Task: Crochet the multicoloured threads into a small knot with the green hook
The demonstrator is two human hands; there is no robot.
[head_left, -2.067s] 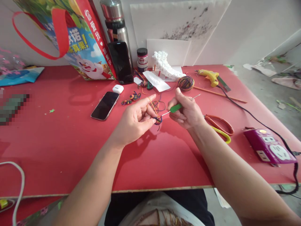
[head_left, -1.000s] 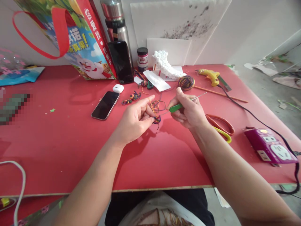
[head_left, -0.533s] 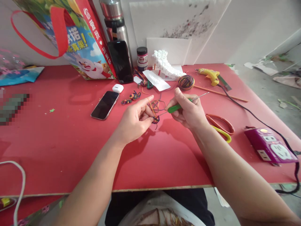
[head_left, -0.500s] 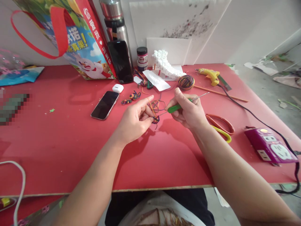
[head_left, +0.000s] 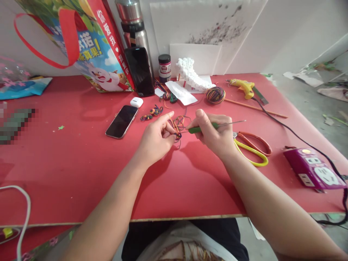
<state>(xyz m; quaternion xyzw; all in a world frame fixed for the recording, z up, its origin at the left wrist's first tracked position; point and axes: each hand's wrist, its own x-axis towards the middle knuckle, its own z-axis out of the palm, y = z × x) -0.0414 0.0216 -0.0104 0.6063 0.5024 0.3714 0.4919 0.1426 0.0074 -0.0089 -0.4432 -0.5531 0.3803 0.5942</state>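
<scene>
Between its thumb and fingers my left hand (head_left: 160,136) pinches a small multicoloured crochet piece (head_left: 178,136), with orange yarn running up over the index finger. My right hand (head_left: 216,134) is closed round the green handle of a crochet hook (head_left: 202,128). One thin metal end of the hook reaches left to the crochet piece; the other sticks out to the right past the hand. Loose yarn (head_left: 181,122) lies in loops just behind the piece. A multicoloured yarn ball (head_left: 215,95) sits farther back.
Scissors (head_left: 252,146) with red and yellow handles lie right of my right hand, near a purple power socket (head_left: 314,168). A phone (head_left: 121,121), an earbud case (head_left: 136,102) and a finished crochet strip (head_left: 151,113) are on the left. A yellow glue gun (head_left: 242,88) lies at the back right.
My right hand has moved slightly down and left, and the hook has tilted flatter. The scissors show more fully now. My left hand has shifted slightly left, still pinching the crochet piece.
</scene>
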